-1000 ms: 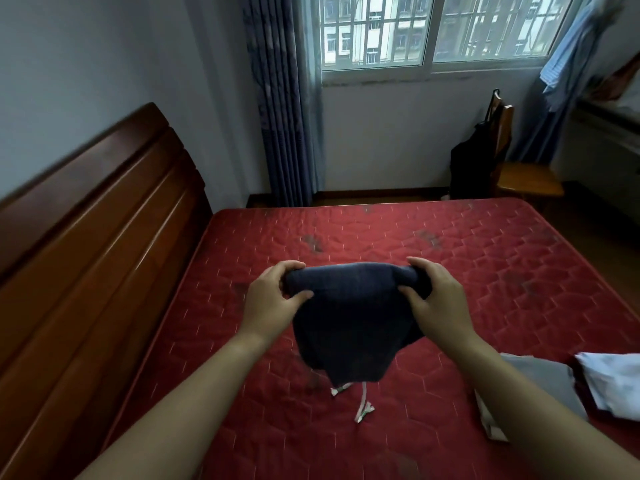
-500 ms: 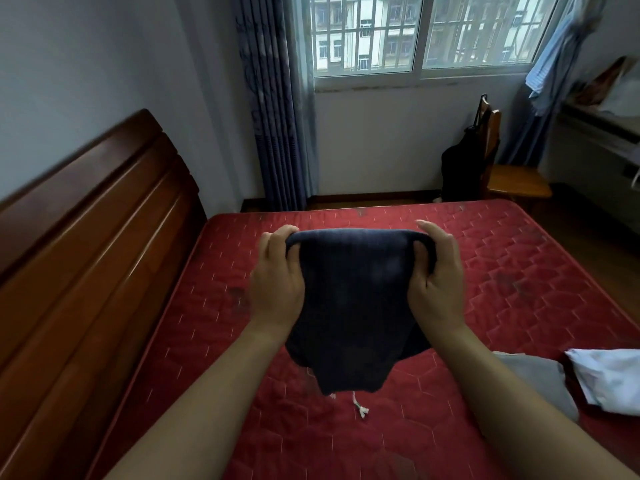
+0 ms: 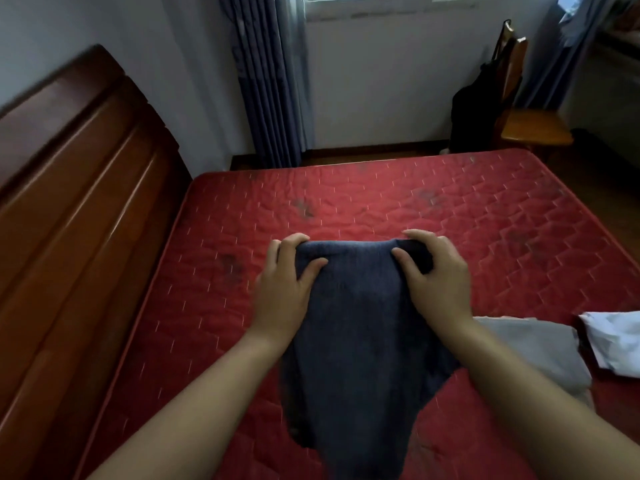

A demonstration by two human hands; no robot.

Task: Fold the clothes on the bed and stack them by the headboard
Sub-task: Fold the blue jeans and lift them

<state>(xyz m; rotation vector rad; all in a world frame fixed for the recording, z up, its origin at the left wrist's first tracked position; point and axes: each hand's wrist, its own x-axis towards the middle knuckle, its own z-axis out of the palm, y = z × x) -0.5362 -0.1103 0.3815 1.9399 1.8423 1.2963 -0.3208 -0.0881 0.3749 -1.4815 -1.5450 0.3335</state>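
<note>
Lowered since half a second ago and carried closer to the red quilted mattress (image 3: 381, 202) of the bed: dark navy-blue soft-fabric garment (image 3: 356, 341), now draped from its top edge down toward the camera, with the lower end blurred and cut off at the bottom of the frame. Gripped at the top left corner by the left hand (image 3: 284, 289), fingers curled over the far edge, thumb pressed on the near face. Gripped likewise at the top right corner by the right hand (image 3: 436, 282), fingers hooked over the fold, thumb on the cloth. Both hands closed on the fabric, roughly level, set apart by the garment's width. Cannot tell whether the cloth touches the mattress.

Along the left side of the bed: glossy reddish-brown wooden headboard (image 3: 79, 202), well apart from the garment. On the mattress just beside the right forearm: flat pale grey folded garment (image 3: 540, 355). Beyond it, at the frame edge: crumpled white garment (image 3: 616, 341).

Past the far side of the bed: orange-brown wooden chair (image 3: 533, 129) with a black cloth item (image 3: 474, 112) hung against it, and pleated blue-grey curtain (image 3: 270, 81) beside the white wall.
</note>
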